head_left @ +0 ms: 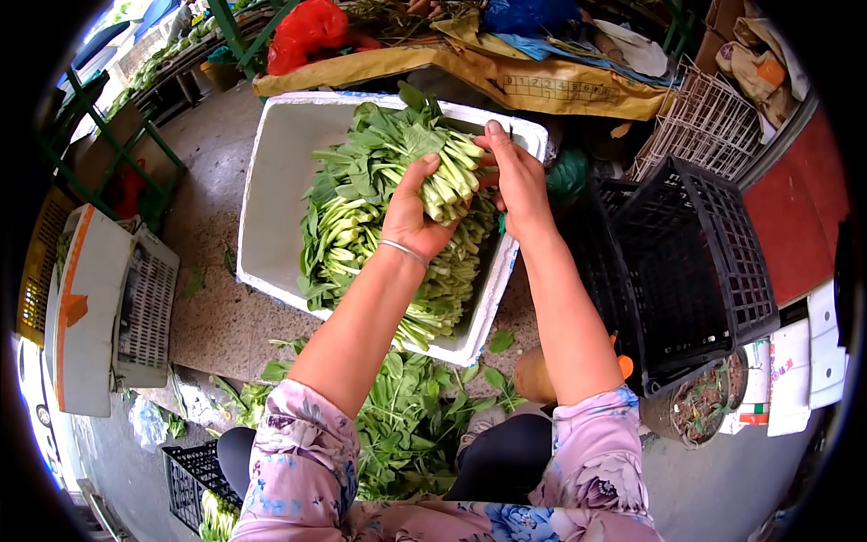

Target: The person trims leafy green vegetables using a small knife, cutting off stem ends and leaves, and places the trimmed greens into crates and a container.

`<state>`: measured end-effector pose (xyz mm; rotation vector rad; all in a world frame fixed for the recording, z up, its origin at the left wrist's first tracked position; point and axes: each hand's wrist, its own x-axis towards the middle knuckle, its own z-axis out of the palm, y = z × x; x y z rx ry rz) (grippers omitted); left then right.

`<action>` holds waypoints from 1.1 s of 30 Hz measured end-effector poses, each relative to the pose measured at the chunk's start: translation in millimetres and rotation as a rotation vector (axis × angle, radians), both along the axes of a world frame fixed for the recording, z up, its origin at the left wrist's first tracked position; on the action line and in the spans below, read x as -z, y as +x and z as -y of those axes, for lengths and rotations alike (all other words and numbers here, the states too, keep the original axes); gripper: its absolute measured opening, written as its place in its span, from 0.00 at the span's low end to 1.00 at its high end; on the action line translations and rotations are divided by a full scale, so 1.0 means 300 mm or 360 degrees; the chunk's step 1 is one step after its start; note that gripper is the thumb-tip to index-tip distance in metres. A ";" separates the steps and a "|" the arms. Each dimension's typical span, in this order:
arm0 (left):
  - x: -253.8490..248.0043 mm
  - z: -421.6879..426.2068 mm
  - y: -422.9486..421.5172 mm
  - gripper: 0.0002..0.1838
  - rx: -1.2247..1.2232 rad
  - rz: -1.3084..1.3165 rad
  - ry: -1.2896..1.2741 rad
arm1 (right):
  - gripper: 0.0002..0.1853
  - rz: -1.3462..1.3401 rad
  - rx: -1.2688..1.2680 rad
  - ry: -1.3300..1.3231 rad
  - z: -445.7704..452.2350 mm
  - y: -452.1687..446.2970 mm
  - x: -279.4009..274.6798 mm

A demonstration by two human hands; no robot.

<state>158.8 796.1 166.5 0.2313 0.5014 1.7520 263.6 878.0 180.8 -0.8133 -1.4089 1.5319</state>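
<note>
Greens (456,185), one bunch, are gripped in the L hand (417,217), thumb over the top & fingers wrapped round the side, above a foam box (271,190). The R hand (522,181) has its fingers bent at the cut ends; can't tell if they grip. The bunch is held stems-to-R, prob. so the ends face the R fingers while the leaves fan free past the L thumb. Packed greens (343,244) lie below the fingers, many w/ stems side by side, likely to save space & spare the leaves. The box sits right under both hands, presumably for short reach. Loose leaves (397,434) heap nearer the person than the fingers, beside a dark-clad knee (506,456).

Stems look pale, smooth & crisp, approx. rod-shaped; leaves are darker, broad, soft & oval. Foam is white & stiff w/ a thick rim. R of the fingers: a black crate (745,266), rigid plastic lattice. Beyond the fingers: a creased yellow sheet (560,88) & a crumpled red bag (307,36). L wrist wears a thin, shiny bangle (404,251).
</note>
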 end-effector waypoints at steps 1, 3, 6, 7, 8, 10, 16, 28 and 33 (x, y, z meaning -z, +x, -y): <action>-0.002 0.006 0.002 0.15 -0.0001 0.0000 0.0001 | 0.30 0.0056 0.0096 0.0135 -0.012 -0.009 0.013; -0.013 0.022 0.007 0.18 -0.0056 0.0152 0.0009 | 0.31 0.0075 0.0168 0.0132 -0.030 -0.015 0.012; -0.016 0.074 0.004 0.20 -0.0002 0.0143 0.0179 | 0.31 -0.0043 0.0082 0.0078 -0.022 -0.020 -0.012; -0.020 0.097 0.010 0.21 0.0012 0.0152 0.0278 | 0.31 -0.0048 0.0080 0.0080 -0.013 -0.021 -0.017; -0.022 0.125 0.012 0.22 0.0023 0.0142 0.0344 | 0.25 -0.0114 0.0128 -0.0003 -0.001 -0.021 -0.022; -0.003 0.171 0.001 0.23 0.0088 0.0232 0.0447 | 0.19 -0.0111 0.0134 -0.0121 0.012 -0.018 -0.019; 0.037 0.310 -0.041 0.30 0.0237 0.0219 0.0692 | 0.23 -0.0193 -0.0056 -0.0128 0.110 0.008 -0.056; 0.032 0.564 -0.032 0.31 0.0102 0.0014 0.0509 | 0.06 -0.0179 -0.0375 0.0549 0.425 -0.029 -0.290; 0.023 0.686 -0.032 0.30 -0.0186 0.0168 0.0634 | 0.02 -0.0408 -0.0208 0.0630 0.625 -0.028 -0.318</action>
